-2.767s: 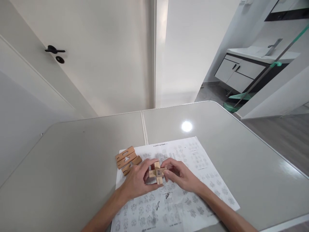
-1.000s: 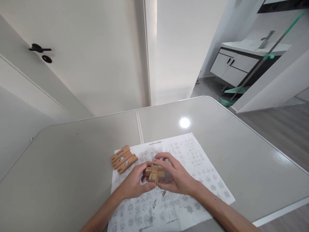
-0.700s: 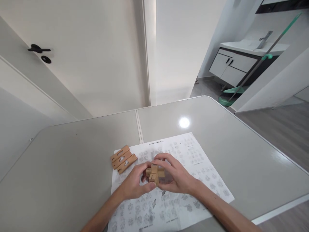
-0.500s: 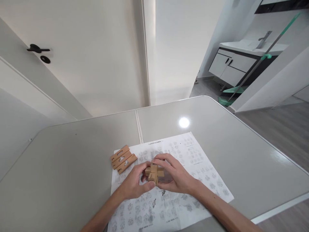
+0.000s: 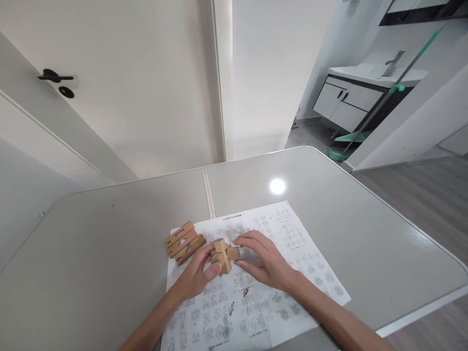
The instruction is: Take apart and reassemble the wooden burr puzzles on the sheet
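A wooden burr puzzle point(image 5: 222, 257), made of interlocked light-brown bars, is held over the printed sheet by my left hand point(image 5: 197, 275), thumb in front and fingers behind it. One short bar end of it points right. My right hand point(image 5: 268, 261) is beside that end, thumb and fingers apart, with a gap between them; whether a fingertip touches the wood I cannot tell. Left of the puzzle, several notched wooden bars point(image 5: 184, 242) with numbers on their ends lie side by side at the sheet's upper left corner.
The white sheet point(image 5: 292, 287), printed with rows of small puzzle drawings, lies on a grey table point(image 5: 109, 253) with a seam across it. Beyond the table stand a pale door point(image 5: 146, 87) and, at right, a sink cabinet point(image 5: 347, 100) with a green-handled dustpan or broom point(image 5: 338, 154) before it.
The puzzle has turned and shifted slightly left with my left hand. My right hand has come off its far side, with its fingers now parted to the right of it.
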The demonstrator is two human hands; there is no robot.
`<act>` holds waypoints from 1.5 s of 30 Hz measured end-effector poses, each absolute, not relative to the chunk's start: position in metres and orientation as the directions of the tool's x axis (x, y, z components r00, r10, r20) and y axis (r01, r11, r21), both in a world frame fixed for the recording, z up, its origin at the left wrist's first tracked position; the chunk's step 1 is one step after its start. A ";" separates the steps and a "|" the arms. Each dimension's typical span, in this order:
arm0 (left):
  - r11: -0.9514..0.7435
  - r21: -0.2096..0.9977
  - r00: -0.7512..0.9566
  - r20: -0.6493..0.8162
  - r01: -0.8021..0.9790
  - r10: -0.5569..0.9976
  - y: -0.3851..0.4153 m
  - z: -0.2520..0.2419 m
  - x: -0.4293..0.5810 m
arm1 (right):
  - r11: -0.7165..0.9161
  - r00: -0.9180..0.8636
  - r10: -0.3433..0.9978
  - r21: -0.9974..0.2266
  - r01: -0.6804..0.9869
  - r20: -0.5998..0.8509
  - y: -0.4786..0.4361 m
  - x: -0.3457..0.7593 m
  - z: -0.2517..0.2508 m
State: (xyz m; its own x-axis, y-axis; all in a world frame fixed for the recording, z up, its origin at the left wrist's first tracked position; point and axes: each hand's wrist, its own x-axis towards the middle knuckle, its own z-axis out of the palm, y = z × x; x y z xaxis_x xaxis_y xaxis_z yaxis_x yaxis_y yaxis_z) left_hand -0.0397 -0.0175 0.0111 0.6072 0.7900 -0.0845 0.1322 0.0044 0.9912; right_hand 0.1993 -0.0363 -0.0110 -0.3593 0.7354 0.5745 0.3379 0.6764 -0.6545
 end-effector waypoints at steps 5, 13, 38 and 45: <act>-0.030 0.975 0.597 -0.112 0.221 0.794 -0.018 0.011 -0.040 | 0.718 -0.339 0.695 -0.591 0.368 0.634 -0.035 0.199 -0.013; -0.038 0.976 0.616 -0.104 0.213 0.781 -0.017 0.010 -0.041 | 0.726 -0.335 0.687 -0.585 0.363 0.645 -0.034 0.198 -0.012; -0.257 0.904 0.649 -0.029 0.342 0.760 -0.021 0.010 -0.034 | 0.693 -0.447 0.710 -0.650 0.311 0.543 -0.039 0.194 -0.012; -0.243 0.909 0.647 -0.038 0.339 0.762 -0.021 0.011 -0.033 | 0.686 -0.439 0.716 -0.664 0.299 0.542 -0.039 0.194 -0.014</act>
